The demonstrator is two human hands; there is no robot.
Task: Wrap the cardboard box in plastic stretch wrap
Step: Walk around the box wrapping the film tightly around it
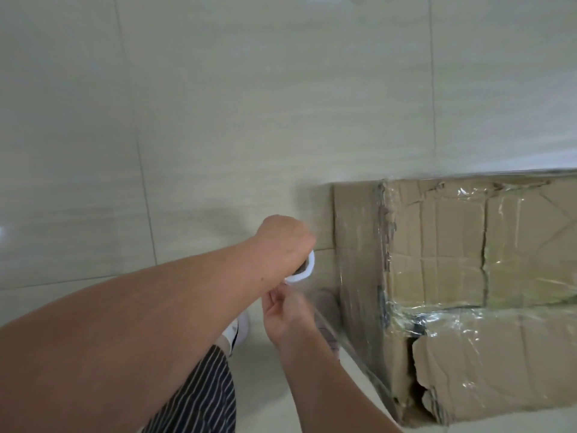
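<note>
Head view, looking down at a pale tiled floor (218,120). The cardboard box (452,276) sits on the floor at the right of the frame, running out past the right edge. Its top flaps are torn and creased, with a ragged gap near the lower left corner. Clear film (362,276) already covers the box top and its near left side, glossy and wrinkled, bunched into a dark rope along the left top edge. The left hand (284,242) reaches in from the lower left, knuckles up, fingers closed around the roll (304,270); only the roll's white end ring shows below the fist. The roll is held just left of the box, above the floor and not touching the box. A sheet of film runs from the roll down to the box's near lower edge. The right hand (287,314) comes up from the bottom, directly below the left hand, fingers curled and pinching the film just under the roll; the view is blurred here. Below the arms: a striped garment (203,395) and a white shoe (240,326) on the floor
</note>
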